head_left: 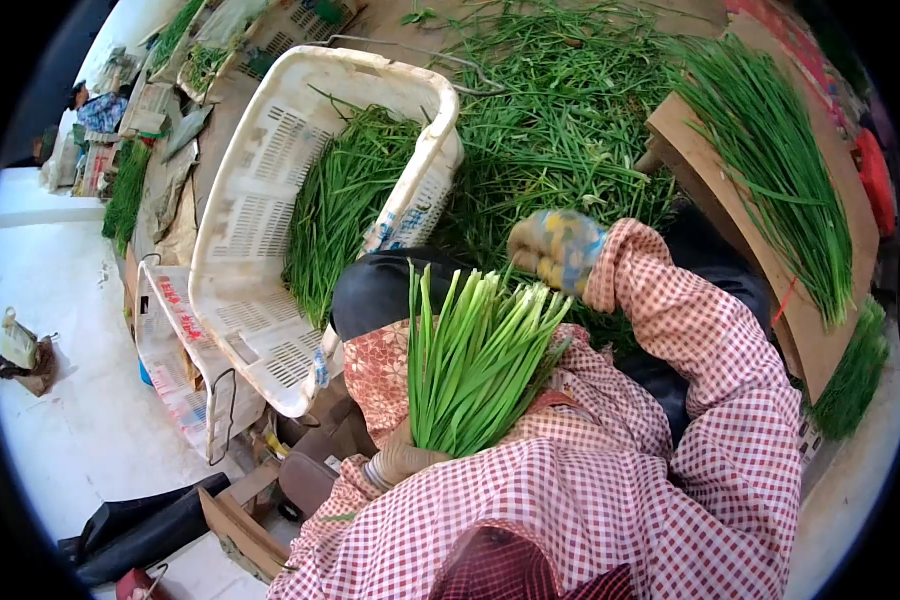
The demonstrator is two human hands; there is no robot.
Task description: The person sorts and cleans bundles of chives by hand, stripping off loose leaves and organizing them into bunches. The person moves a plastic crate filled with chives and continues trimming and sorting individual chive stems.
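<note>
A thick bunch of garlic chives stands over my lap, its pale cut ends pointing up and away from me. My left hand, in a light glove, is wrapped round the lower, leafy part of the bunch. Just beyond the pale ends is my right hand, in a yellow and blue patterned glove. Its fingers are curled closed and slightly blurred; whether anything thin is between them is hidden. Behind it spreads a big heap of loose chives.
A white plastic basket with chives inside tilts at my left. Another white crate sits beside it. At right, a long bundle of chives lies on a cardboard sheet. A red object is at the far right.
</note>
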